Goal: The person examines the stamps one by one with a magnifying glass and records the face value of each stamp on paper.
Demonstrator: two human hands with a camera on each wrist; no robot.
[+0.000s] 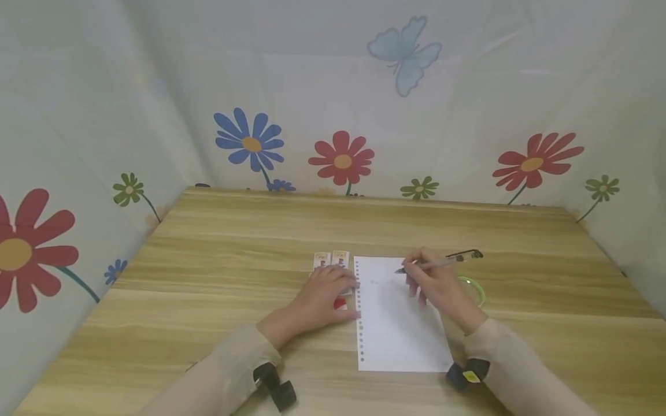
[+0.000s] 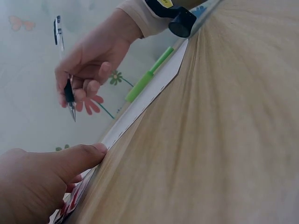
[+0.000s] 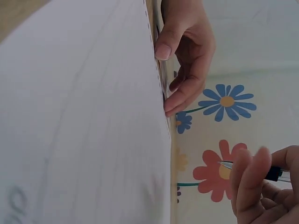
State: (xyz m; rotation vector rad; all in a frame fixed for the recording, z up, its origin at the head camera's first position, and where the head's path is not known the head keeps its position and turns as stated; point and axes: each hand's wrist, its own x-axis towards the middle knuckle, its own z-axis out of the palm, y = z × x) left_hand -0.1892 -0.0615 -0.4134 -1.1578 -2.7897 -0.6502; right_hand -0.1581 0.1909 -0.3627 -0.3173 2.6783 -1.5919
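Note:
My right hand [image 1: 434, 283] pinches a pen [image 1: 437, 264] with a clear barrel and dark grip. In the left wrist view the pen tip [image 2: 73, 114] hangs above the paper, pointing down. The sheet of lined paper [image 1: 400, 341], punched with holes along its left edge, has a few faint marks near its top left. My left hand [image 1: 319, 294] rests at that punched edge, thumb and fingertips touching it. Under and around this hand lie small printed cards [image 1: 340, 258], partly hidden by it; a red patch shows between thumb and fingers.
Beside my right wrist lies a green-rimmed round object [image 1: 481, 293], partly hidden; the left wrist view shows its green handle [image 2: 163, 60]. A wooden table [image 1: 208, 242] carries everything. Behind and at the sides hangs a white curtain [image 1: 291, 75] printed with flowers and a butterfly.

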